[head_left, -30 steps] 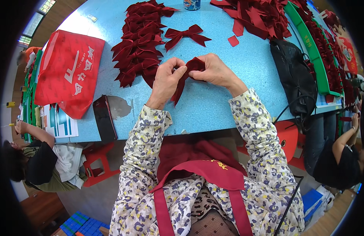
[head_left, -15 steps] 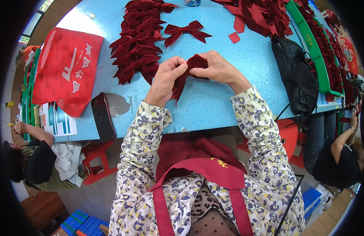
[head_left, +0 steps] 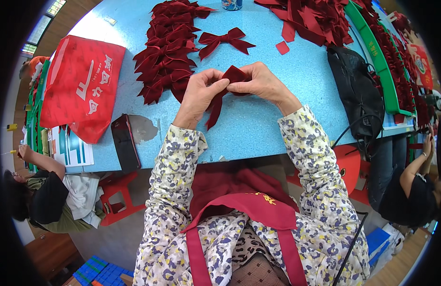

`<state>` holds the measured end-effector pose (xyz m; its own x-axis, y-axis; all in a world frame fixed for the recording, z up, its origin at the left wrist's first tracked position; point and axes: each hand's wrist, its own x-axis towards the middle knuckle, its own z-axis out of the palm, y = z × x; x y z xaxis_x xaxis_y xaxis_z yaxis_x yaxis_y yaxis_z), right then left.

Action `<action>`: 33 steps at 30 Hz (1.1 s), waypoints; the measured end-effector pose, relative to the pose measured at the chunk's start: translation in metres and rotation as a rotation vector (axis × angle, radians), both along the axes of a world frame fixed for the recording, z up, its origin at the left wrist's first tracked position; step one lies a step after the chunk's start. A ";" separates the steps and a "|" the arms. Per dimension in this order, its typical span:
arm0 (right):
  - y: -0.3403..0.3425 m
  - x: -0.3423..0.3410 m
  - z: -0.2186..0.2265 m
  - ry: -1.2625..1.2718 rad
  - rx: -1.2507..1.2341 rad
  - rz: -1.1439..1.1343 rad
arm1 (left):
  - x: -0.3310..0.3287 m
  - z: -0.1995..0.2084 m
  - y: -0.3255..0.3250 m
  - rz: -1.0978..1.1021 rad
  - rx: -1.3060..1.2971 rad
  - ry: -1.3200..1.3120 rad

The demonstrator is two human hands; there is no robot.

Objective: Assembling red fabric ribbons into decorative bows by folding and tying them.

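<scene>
Between my two hands, above the blue table (head_left: 249, 128), is a dark red velvet ribbon bow (head_left: 235, 74). My left hand (head_left: 201, 93) pinches it between thumb and fingers, and one ribbon tail (head_left: 214, 112) hangs down beside that palm. My right hand (head_left: 264, 85) grips its other side, thumb tip close to the left thumb. The middle of the bow is hidden behind my fingers. Just beyond my hands lies a single finished-looking red bow (head_left: 225, 41). Left of it, a long row of overlapping red bows (head_left: 165, 57) reaches toward my left hand.
Loose red ribbon pieces (head_left: 316, 21) are heaped at the far right, near a green tray (head_left: 380, 59). A black bag (head_left: 356, 90) lies at right. On the left are a red bag (head_left: 82, 86) and a dark phone-like case (head_left: 125, 143). People sit at both sides.
My fingers have shifted slightly around the ribbon, and the thumbs are closer together. The upper loop now looks smaller and more folded.
</scene>
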<state>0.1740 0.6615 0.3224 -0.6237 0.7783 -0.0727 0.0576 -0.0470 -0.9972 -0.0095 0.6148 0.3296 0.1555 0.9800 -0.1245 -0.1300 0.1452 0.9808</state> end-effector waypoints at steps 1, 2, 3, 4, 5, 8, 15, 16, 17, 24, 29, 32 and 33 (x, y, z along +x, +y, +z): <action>0.001 -0.001 -0.001 0.000 0.001 0.001 | -0.002 -0.001 0.001 0.004 0.022 0.016; 0.001 -0.001 -0.002 -0.043 0.035 -0.004 | -0.002 -0.002 0.001 0.004 0.023 0.016; 0.002 -0.001 -0.003 -0.085 0.068 -0.007 | -0.002 -0.004 0.001 0.019 0.031 0.010; 0.002 -0.001 -0.005 -0.127 0.101 -0.010 | -0.001 -0.005 0.001 0.033 0.040 0.003; 0.002 -0.001 -0.005 -0.127 0.100 -0.008 | -0.001 -0.007 0.000 0.048 0.048 -0.003; 0.000 -0.001 -0.003 -0.171 0.126 0.028 | -0.002 -0.007 -0.003 0.055 0.015 -0.044; -0.008 -0.013 -0.003 -0.031 0.050 0.003 | -0.016 -0.010 -0.005 0.009 0.106 0.155; -0.009 -0.015 -0.003 0.000 -0.001 -0.004 | -0.019 -0.011 -0.005 -0.007 0.133 0.211; -0.008 -0.017 -0.006 0.000 0.000 -0.001 | -0.022 -0.012 -0.005 -0.022 0.159 0.267; -0.002 -0.017 -0.005 -0.025 -0.012 -0.015 | -0.032 -0.013 -0.005 -0.054 0.048 0.114; 0.004 -0.018 -0.006 0.025 0.060 -0.003 | -0.027 -0.003 0.000 0.002 0.070 0.163; 0.008 -0.011 0.000 0.038 0.054 -0.263 | -0.016 0.012 0.003 0.420 0.556 0.508; 0.009 -0.010 0.003 0.039 0.059 -0.262 | -0.014 0.016 0.003 0.640 0.798 0.680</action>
<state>0.1637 0.6709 0.3255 -0.4015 0.9158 -0.0021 0.0131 0.0035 -0.9999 -0.0236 0.6179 0.3460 -0.2438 0.6942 0.6772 0.6154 -0.4290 0.6612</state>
